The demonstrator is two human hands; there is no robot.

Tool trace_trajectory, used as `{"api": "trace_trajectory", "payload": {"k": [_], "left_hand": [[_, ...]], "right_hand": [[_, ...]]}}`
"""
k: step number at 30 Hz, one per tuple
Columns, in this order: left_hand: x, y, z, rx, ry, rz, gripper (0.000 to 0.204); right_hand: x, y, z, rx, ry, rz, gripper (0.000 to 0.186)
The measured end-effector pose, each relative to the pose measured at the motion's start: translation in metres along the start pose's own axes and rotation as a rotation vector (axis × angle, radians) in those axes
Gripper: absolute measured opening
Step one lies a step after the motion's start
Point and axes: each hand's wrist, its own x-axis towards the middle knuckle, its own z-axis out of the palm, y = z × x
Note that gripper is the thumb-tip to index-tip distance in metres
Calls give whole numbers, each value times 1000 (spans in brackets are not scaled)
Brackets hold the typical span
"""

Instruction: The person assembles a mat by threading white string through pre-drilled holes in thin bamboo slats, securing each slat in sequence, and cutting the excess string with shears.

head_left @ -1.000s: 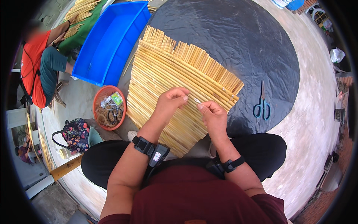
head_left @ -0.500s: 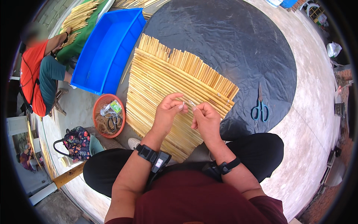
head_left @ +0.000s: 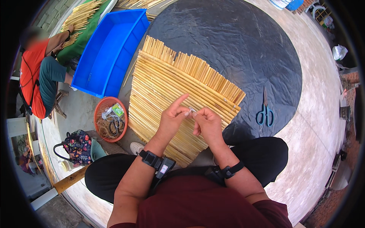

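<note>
Pale reed sticks form a mat (head_left: 163,76) beneath both hands, with shorter stick ends stacked along its far edge. My left hand (head_left: 173,117) pinches a small white looped item (head_left: 192,110), perhaps thread, between thumb and a finger, its index finger stretched upward. My right hand (head_left: 206,123) is curled, thumb and finger closed on that same item, almost touching the left. Just what the item is cannot be made out. Blue-handled scissors (head_left: 265,114) lie to the right on black plastic sheeting (head_left: 273,45).
Left of the mat stand a blue plastic tub (head_left: 104,53) and an orange basket (head_left: 98,128) holding fibres, scissors and a packet. A floral bag (head_left: 76,148) is beside them. A co-worker in red (head_left: 32,76) handles reeds on green cloth. A farther person (head_left: 26,159) sits lower left.
Both hands have drawn closer around the white item and moved slightly toward me. My left index finger has straightened upward. The whole view has shifted a little.
</note>
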Motion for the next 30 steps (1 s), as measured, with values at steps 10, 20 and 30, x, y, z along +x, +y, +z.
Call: {"api": "trace_trajectory", "payload": {"k": [10,20,30], "left_hand": [[1,4,0,70,-7,6,53],[2,0,-5,15,27,-22,48],[4,-5,-12,69,-74,-55,33]], "right_hand": [[2,3,0,-116,-35,44,18],[0,4,0,-95,-47,13,16],[2,18,0,-446,2,-260,16]]}}
